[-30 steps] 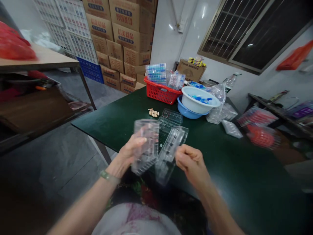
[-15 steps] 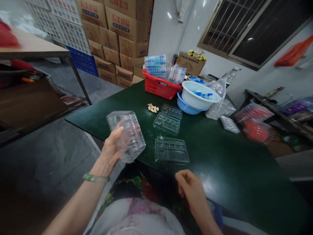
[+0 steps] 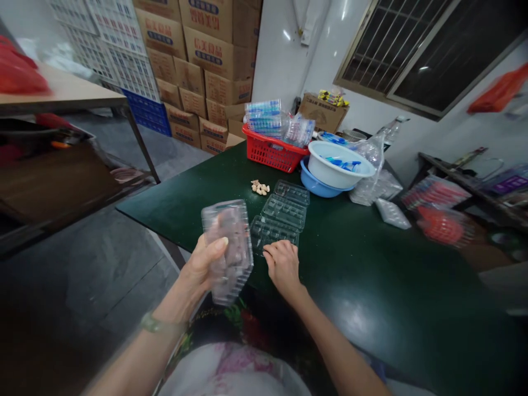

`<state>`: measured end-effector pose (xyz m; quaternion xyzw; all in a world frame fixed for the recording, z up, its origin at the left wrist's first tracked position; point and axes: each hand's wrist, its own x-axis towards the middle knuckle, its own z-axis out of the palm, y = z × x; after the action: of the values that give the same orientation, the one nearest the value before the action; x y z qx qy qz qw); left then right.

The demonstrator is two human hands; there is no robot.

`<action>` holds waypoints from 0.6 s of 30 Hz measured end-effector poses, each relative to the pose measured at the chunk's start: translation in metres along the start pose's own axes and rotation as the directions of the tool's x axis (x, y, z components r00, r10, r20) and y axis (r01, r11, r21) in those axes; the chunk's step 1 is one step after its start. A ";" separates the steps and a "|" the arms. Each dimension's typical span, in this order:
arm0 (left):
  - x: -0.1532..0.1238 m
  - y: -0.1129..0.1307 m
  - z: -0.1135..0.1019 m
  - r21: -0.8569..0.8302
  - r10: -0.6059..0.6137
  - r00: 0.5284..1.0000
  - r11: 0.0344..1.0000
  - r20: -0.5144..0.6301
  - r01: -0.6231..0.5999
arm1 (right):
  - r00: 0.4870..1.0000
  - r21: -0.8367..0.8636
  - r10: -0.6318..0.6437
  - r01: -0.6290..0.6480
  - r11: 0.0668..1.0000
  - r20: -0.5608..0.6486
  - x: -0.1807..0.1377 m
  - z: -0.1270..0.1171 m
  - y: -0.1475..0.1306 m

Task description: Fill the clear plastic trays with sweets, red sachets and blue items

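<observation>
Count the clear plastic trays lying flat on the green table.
3: nearest tray under the right hand, middle tray, far tray. The left hand holds a separate stack.

left hand (image 3: pixel 206 264) gripping tray stack (image 3: pixel 228 247), right hand (image 3: pixel 282 267) on clear tray (image 3: pixel 274 231)

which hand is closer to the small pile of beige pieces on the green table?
Right. The right hand lies on the nearest clear tray, below the beige pieces. The left hand sits lower-left, holding a stack of clear trays.

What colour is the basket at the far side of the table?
The basket is red, seen in the head view.
</observation>
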<state>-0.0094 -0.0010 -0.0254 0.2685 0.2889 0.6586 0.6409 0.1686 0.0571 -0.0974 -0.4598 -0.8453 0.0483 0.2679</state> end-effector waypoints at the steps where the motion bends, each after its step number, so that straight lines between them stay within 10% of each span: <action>1: 0.000 0.000 0.002 0.017 0.001 1.000 1.000 0.017 -0.002 | 1.000 0.004 0.002 -0.002 1.000 -0.004 0.006 0.001 -0.001; 7: 0.007 -0.019 0.005 0.196 0.063 0.995 0.978 0.073 -0.076 | 0.976 0.324 0.144 -0.084 0.942 -0.165 0.003 -0.039 -0.020; 12: 0.007 -0.041 0.025 0.256 0.002 0.988 0.966 0.154 -0.042 | 0.964 0.750 0.145 -0.263 0.607 0.221 -0.020 -0.084 -0.046; 18: 0.000 -0.055 0.046 0.181 -0.224 0.955 0.965 0.192 0.190 | 0.912 0.840 0.092 -0.406 0.360 0.401 -0.022 -0.098 -0.032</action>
<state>0.0614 0.0017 -0.0335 0.3559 0.2980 0.5298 0.7098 0.2029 0.0048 -0.0121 -0.3498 -0.6280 0.6069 0.3389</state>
